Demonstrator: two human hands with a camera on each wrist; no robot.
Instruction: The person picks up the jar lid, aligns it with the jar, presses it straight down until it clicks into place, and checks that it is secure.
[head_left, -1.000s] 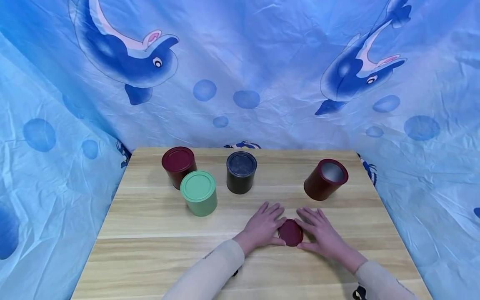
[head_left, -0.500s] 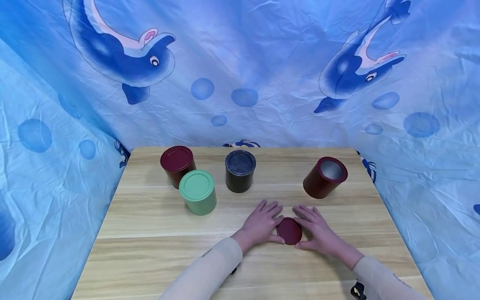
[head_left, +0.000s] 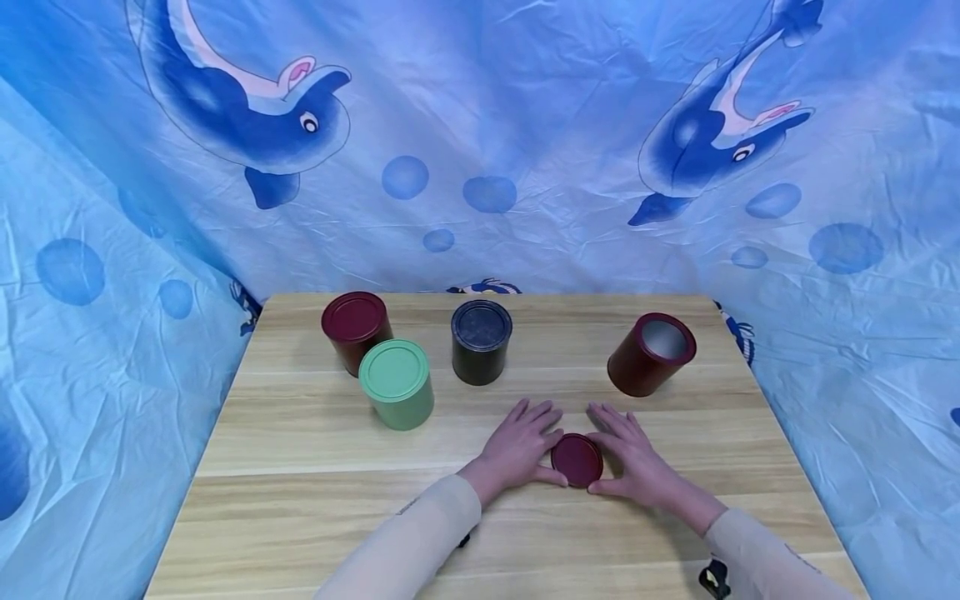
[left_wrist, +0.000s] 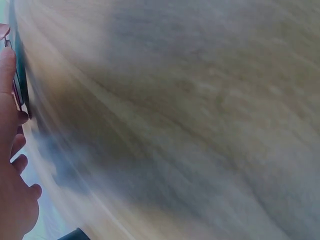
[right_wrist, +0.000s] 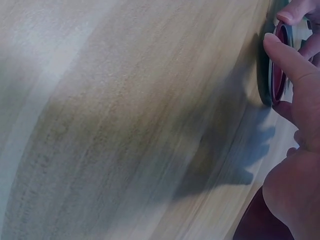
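A round dark red lid (head_left: pixel 577 460) lies low over the wooden table between the two hands in the head view. The left hand (head_left: pixel 519 443) holds its left edge between thumb and index finger, the other fingers spread forward. From the opposite side, the right hand (head_left: pixel 633 458) holds the right edge in the same way. The right wrist view shows the lid (right_wrist: pixel 278 65) edge-on, with a thumb (right_wrist: pixel 290 57) across its rim. Behind the right hand stands a dark red can (head_left: pixel 637 367) without a lid, its pale inside showing.
Toward the back left stand a lidded dark red can (head_left: pixel 355 321) and a lidded green can (head_left: pixel 396 387) in front of it. A lidded black can (head_left: pixel 481 342) stands at back centre. Blue dolphin-printed cloth (head_left: pixel 570 125) hangs behind the wooden table (head_left: pixel 300 500).
Both hands and the lid between them have shifted very slightly left and away from the person. The cans stay where they were; the head view has tilted a little.
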